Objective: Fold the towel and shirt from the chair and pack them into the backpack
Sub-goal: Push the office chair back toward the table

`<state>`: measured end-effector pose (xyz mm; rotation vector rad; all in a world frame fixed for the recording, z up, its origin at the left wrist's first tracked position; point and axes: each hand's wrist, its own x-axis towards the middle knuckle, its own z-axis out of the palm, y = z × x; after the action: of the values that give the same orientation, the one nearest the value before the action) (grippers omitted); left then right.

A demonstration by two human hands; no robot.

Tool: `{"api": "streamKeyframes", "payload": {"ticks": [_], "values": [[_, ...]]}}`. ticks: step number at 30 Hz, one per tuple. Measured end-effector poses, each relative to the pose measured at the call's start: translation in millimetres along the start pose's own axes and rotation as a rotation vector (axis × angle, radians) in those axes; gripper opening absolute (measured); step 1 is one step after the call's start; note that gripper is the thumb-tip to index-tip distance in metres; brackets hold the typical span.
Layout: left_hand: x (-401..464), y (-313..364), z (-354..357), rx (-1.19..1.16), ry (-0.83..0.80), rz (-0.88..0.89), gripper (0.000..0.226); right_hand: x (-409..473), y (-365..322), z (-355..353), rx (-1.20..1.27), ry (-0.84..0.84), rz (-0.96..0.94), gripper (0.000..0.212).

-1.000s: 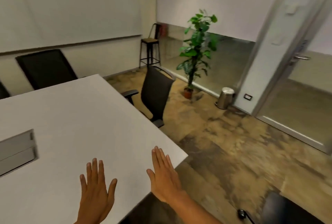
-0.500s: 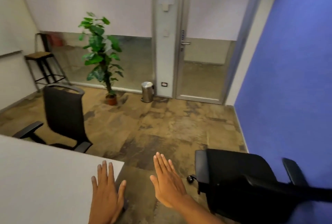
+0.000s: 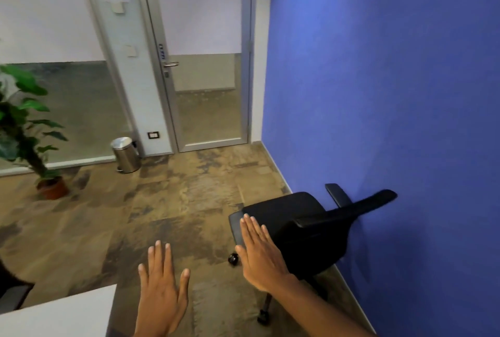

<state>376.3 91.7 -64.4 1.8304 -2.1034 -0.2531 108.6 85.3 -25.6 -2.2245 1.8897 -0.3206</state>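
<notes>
Both hands held out flat, fingers straight, nothing gripped: left hand (image 3: 162,293) at about 6 o'clock beyond the white table (image 3: 62,312) corner, right hand (image 3: 261,252) at 5 o'clock before the black chair (image 3: 292,231). Probably kept free while searching, not reaching. Chair parked at 4 o'clock against the blue wall (image 3: 392,79), seat front toward 9 o'clock, near armrest running lengthwise toward 2 o'clock. Seat bare; towel, shirt and backpack nowhere in view. Task judged not yet begun.
</notes>
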Motion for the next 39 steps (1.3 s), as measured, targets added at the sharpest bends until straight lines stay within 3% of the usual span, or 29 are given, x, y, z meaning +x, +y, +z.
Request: {"api": "streamKeyframes", "payload": {"ticks": [8, 16, 21, 25, 27, 31, 35, 39], "values": [[60, 130, 36, -0.023, -0.037, 0.239, 0.08, -10, 124, -47, -0.003, 0.15, 0.176, 0.079], [119, 316, 90, -0.081, -0.093, 0.426, 0.086, -20, 295, -82, -0.053, 0.198, 0.286, 0.095], [147, 395, 131, 0.043, -0.321, 0.389, 0.103, -27, 397, -97, -0.106, 0.116, 0.361, 0.107], [156, 413, 154, 0.018, -0.541, 0.274, 0.124, -32, 461, -101, -0.19, 0.076, 0.291, 0.098], [160, 412, 161, 0.14, -0.598, 0.28, 0.128, -27, 485, -106, -0.188, 0.063, 0.256, 0.09], [166, 411, 171, 0.213, -0.494, 0.297, 0.118, -7, 511, -112, -0.15, 0.06, 0.231, 0.091], [165, 409, 171, 0.2, -0.465, 0.298, 0.063, 11, 516, -107, -0.257, 0.104, 0.216, 0.065], [157, 404, 164, 0.253, -0.436, 0.245, 0.049, 18, 515, -104, -0.3, 0.11, 0.132, 0.059]]}}
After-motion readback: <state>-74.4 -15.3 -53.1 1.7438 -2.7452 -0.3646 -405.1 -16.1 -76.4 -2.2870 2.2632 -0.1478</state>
